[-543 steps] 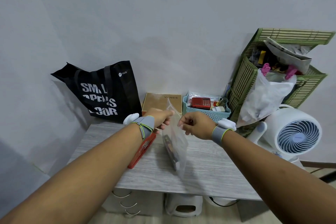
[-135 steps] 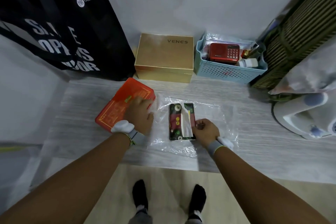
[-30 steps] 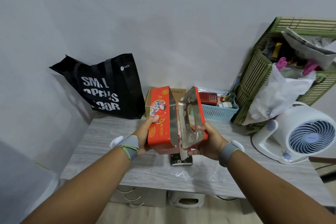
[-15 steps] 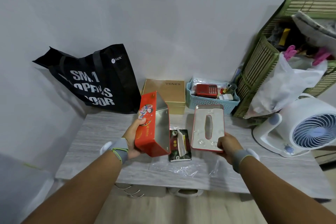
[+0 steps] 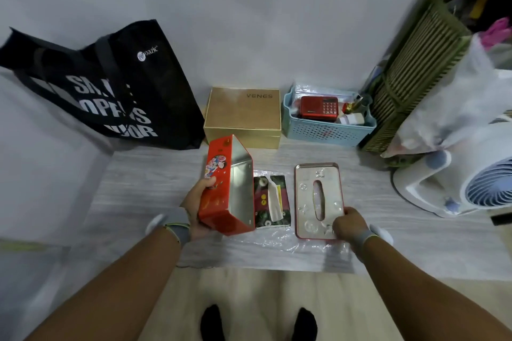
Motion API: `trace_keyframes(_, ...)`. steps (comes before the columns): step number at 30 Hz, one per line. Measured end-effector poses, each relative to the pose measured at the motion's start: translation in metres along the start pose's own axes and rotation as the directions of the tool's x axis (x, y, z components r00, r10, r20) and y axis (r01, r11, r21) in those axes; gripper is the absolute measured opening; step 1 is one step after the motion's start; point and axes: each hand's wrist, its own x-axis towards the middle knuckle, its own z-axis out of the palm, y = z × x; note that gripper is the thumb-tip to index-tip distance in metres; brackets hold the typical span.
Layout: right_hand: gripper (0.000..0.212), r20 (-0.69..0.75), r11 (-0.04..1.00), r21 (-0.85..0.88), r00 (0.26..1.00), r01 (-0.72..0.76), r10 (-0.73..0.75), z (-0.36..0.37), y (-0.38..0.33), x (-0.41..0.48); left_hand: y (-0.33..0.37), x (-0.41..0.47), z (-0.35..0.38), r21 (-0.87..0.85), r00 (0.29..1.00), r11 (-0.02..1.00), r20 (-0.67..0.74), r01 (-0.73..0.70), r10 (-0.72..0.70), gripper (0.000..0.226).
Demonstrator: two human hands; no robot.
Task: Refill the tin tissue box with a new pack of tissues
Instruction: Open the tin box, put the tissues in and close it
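The red tin tissue box (image 5: 221, 188) is being held tipped on its side above the table (image 5: 144, 191), its bare silver inside facing right. The left hand (image 5: 197, 207) is gripping it, thumb on the printed red face and the other fingers wrapping beneath. Just right of the box, the dark floral tissue pack (image 5: 272, 202) is lying flat on a clear plastic bag (image 5: 277, 252), a white tissue sticking up from its slot. Right of the pack, the tin lid (image 5: 318, 196) is lying inside-up on the table, and the right hand (image 5: 349, 225) is pinching its near right corner. At the far edge a gold box (image 5: 243, 116) and a blue basket (image 5: 327, 127) are sitting against the wall, a black tote bag (image 5: 110, 91) is leaning at the far left, and a white fan (image 5: 471, 174) is standing at the right.
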Motion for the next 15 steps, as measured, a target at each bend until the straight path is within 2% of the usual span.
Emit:
trace_keyframes(2,0.054,-0.075,0.979,-0.205,0.997,-0.021,0.006,0.005,-0.002,-0.002,-0.001,0.001,-0.004,0.013,0.999,0.999,0.032,0.042,-0.042,0.07)
trace_keyframes(4,0.068,-0.156,0.907,-0.418,0.987,-0.043,-0.025,0.01,-0.007,-0.01,-0.004,0.006,-0.013,0.005,0.999,0.999,0.011,0.042,-0.042,0.07)
trace_keyframes(6,0.065,-0.239,0.867,-0.497,0.957,0.027,-0.167,0.022,-0.013,-0.018,-0.004,0.011,-0.019,0.008,0.999,0.999,-0.012,0.031,-0.031,0.075)
trace_keyframes(8,0.056,-0.246,0.853,-0.482,0.903,0.2,-0.351,0.035,-0.017,-0.026,-0.005,0.013,-0.024,0.019,0.997,0.997,-0.024,0.069,-0.068,0.069)
trace_keyframes(11,0.057,-0.124,0.8,-0.379,0.832,0.465,-0.541,0.057,-0.024,-0.038,-0.008,0.017,-0.033,0.026,0.996,0.995,-0.006,0.093,-0.093,0.039)
trace_keyframes(13,0.062,-0.033,0.773,-0.289,0.801,0.565,-0.598,0.071,-0.028,-0.047,-0.008,0.013,-0.031,0.052,0.996,0.995,-0.011,0.084,-0.084,0.029)
trace_keyframes(15,0.065,0.008,0.799,-0.205,0.817,0.566,-0.577,0.086,-0.032,-0.052,-0.008,0.014,-0.032,0.09,0.996,0.993,-0.055,0.074,-0.069,0.023)
